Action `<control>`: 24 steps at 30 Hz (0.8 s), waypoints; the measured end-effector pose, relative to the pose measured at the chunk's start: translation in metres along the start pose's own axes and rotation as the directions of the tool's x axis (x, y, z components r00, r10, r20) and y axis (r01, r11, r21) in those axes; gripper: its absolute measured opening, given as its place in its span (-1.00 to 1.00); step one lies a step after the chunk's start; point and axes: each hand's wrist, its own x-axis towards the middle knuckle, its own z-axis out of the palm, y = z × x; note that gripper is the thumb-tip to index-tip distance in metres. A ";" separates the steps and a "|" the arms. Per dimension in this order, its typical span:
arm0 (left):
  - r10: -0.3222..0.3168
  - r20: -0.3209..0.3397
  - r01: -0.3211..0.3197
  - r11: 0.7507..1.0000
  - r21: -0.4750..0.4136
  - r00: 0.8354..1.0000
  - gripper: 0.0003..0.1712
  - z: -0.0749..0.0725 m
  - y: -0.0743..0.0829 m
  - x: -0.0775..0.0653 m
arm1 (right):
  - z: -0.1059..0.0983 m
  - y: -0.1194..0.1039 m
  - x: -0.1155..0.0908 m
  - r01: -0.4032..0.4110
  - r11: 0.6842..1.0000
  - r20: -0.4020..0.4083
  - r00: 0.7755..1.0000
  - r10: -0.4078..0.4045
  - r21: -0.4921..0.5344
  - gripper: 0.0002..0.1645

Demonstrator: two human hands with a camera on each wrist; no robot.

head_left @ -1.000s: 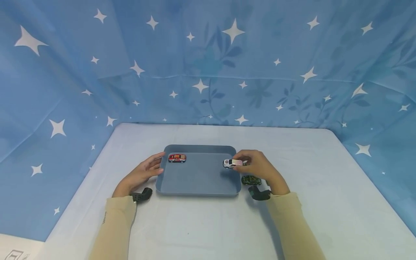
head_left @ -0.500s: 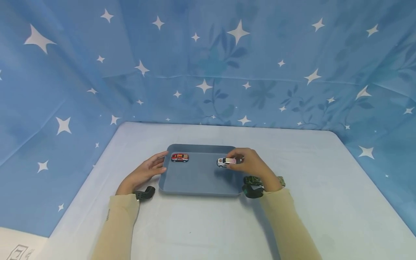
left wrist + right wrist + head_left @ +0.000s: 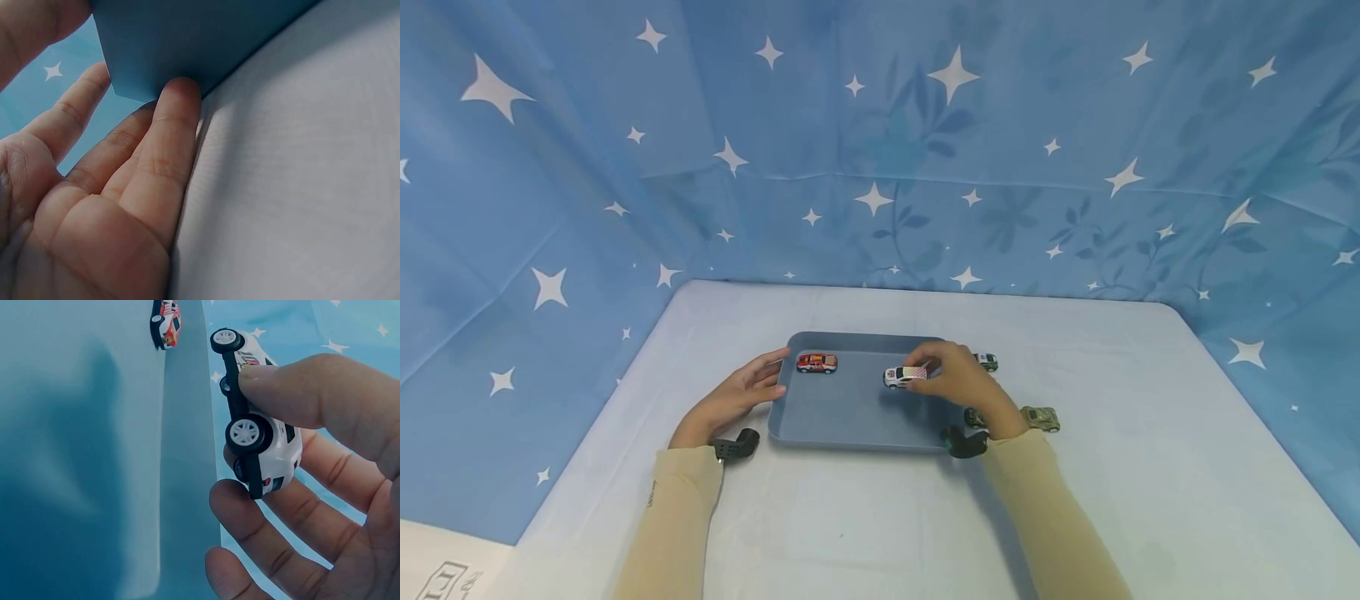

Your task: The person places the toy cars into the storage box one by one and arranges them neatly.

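Note:
My right hand (image 3: 958, 379) pinches a white toy car (image 3: 906, 377) between thumb and fingers, above the right part of a blue-grey tray (image 3: 850, 444). In the right wrist view the thumb lies along the side of the white toy car (image 3: 269, 450), and its wheels show. A red toy car (image 3: 817, 363) sits in the tray's far left corner. At the tray's left side is my left hand (image 3: 730, 400), its fingers extended and touching the outer wall. The left wrist view shows fingertips (image 3: 180, 94) against the tray wall (image 3: 162, 50) at a corner.
Right of the tray, on the white-covered table (image 3: 1150, 467), lie a green and white toy car (image 3: 987, 362), a dark green camouflage car (image 3: 975, 418) partly behind my right wrist, and a lighter camouflage car (image 3: 1041, 418). A blue star-patterned curtain (image 3: 880, 142) hangs behind.
My right hand has carried the white toy car leftward from the tray's right rim to over its inside. Cars behind that arm have come into view. My left hand stays at the tray's side.

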 end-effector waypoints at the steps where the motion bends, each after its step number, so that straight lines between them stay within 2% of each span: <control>1: -0.001 0.000 0.001 1.000 0.001 1.000 -0.06 0.000 0.000 0.000 | 0.001 -0.001 0.001 0.005 1.000 0.002 1.000 -0.005 -0.001 -0.77; 11: -0.009 -0.003 0.009 1.000 0.001 1.000 -0.07 0.000 0.001 0.000 | 0.009 -0.006 0.009 0.032 0.999 0.035 0.999 -0.031 -0.027 -0.79; 19: -0.010 -0.003 0.010 1.000 -0.006 1.000 -0.06 0.000 0.001 -0.001 | 0.014 -0.011 0.016 0.012 1.000 0.060 0.998 -0.013 0.017 -0.78; 24: -0.013 -0.012 0.013 1.000 -0.008 1.000 -0.08 0.000 0.002 0.000 | 0.019 -0.012 0.021 0.000 1.000 0.067 0.998 0.000 -0.002 -0.75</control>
